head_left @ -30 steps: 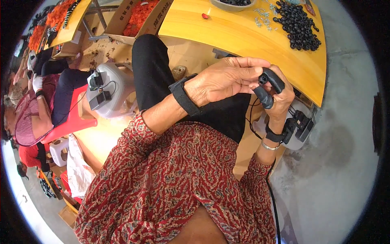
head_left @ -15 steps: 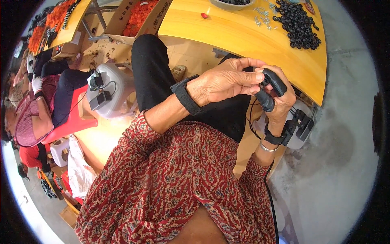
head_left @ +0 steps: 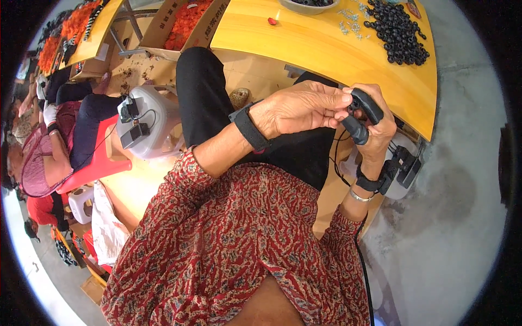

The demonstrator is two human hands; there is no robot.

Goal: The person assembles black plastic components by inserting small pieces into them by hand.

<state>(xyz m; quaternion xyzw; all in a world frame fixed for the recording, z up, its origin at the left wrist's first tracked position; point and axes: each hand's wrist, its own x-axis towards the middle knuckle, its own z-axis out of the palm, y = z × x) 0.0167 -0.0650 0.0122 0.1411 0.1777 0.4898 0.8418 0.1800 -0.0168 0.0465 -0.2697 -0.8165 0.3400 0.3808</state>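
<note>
My right hand is wrapped round a curved black handle-like part that has a thick black stub pointing down and left. The part is held above my lap, close to the table's front edge. Thumb and fingers of my left hand are pinched together right at the part's left end. Whatever lies between those fingertips, if anything, is too small or hidden to make out. Black straps circle both wrists, and a silver bangle sits on my right one.
The yellow table bears a pile of black ring-shaped pieces, small silvery hardware, a red bit and a bowl. Left stand a carton of orange pieces and a translucent stool. Another person sits at far left.
My left index finger, stretched over the top of the part before, is now drawn back into the pinch. The fingers of my right hand have shifted slightly on the part.
</note>
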